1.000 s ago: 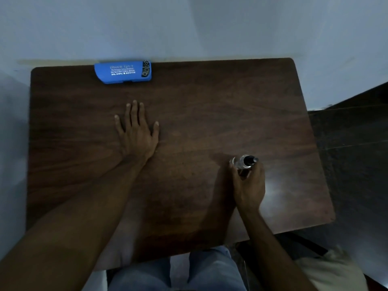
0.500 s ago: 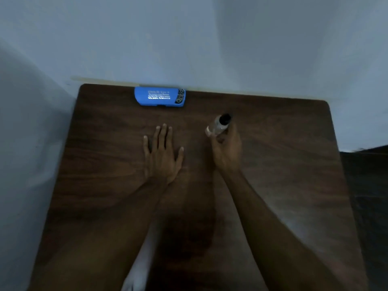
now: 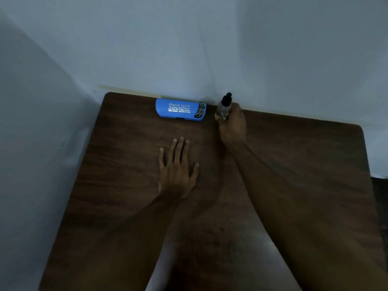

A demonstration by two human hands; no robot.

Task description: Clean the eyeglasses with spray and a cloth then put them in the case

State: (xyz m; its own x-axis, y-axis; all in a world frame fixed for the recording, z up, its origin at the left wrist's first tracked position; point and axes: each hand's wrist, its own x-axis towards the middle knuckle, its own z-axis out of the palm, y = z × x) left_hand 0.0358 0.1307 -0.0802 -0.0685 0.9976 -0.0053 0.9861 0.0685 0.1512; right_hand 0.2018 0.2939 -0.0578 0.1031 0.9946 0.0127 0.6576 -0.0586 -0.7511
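Observation:
A blue eyeglasses case (image 3: 180, 110) with white print lies closed at the table's far edge, against the wall. Just to its right stands a small clear spray bottle (image 3: 224, 107) with a black nozzle, upright, and my right hand (image 3: 232, 126) is wrapped around its lower part. My left hand (image 3: 177, 170) lies flat on the dark wooden table (image 3: 117, 164), fingers spread, holding nothing, a little nearer to me than the case. No eyeglasses and no cloth are in view.
Pale walls run along the table's far and left sides. The table's right edge drops to a dark floor (image 3: 380, 198). Both forearms stretch across the middle of the tabletop.
My right hand has carried the spray bottle from the near right of the table to the far edge beside the case. My left hand has stayed flat; the view has tilted and shifted.

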